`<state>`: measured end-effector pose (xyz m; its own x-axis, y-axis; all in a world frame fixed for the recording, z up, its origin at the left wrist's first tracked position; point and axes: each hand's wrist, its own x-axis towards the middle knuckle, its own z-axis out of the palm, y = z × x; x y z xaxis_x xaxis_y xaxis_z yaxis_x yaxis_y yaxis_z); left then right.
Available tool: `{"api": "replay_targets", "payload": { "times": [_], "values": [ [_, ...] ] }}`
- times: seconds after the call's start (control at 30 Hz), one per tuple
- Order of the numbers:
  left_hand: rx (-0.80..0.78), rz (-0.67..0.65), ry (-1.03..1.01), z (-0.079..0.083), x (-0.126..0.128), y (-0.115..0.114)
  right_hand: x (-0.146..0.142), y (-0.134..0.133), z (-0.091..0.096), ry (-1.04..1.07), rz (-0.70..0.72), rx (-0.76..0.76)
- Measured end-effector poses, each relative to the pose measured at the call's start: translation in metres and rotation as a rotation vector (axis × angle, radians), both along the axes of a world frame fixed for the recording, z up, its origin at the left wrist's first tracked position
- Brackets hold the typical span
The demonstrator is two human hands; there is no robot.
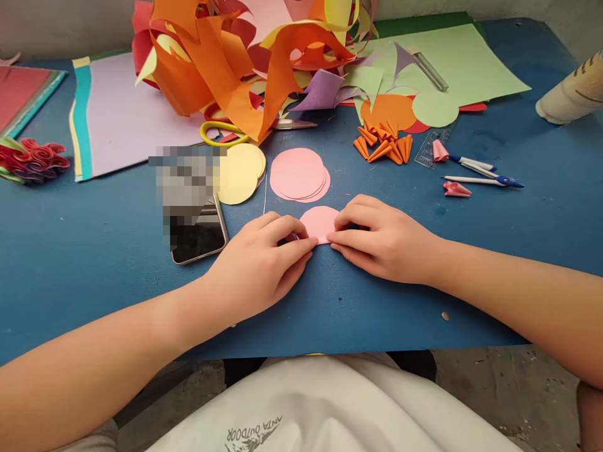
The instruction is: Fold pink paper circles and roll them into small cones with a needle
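Note:
A pink paper circle (321, 221) lies on the blue table, its near edge turned up in a narrow straight fold or roll. My left hand (271, 254) pinches the left end of that edge between thumb and fingers. At the right end, my right hand (389, 238) grips the same edge in a like pinch. Just beyond the circle sits a small stack of pink paper circles (298, 172). Pale yellow paper circles (239, 176) lie to its left, and a thin white stick (265, 193) rests between the two stacks.
A phone (198, 238) lies left of my left hand. Yellow-handled scissors (221, 133) sit under orange paper scraps (202, 56). Rolled orange paper cones (386, 143), a compass (487, 181) and small pink rolled pieces (456, 189) are to the right. A bottle (572, 91) stands at far right.

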<state>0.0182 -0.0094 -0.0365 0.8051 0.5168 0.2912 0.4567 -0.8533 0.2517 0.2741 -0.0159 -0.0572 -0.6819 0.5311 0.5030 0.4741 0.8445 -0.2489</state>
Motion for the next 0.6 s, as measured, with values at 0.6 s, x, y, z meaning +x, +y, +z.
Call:
{"api": "replay_targets", "payload": {
  "times": [0.6],
  "values": [
    [-0.031, 0.015, 0.018, 0.0010, 0.0010, -0.0010, -0.0008, 0.0001, 0.0006, 0.018, -0.004, 0.015]
  ]
}}
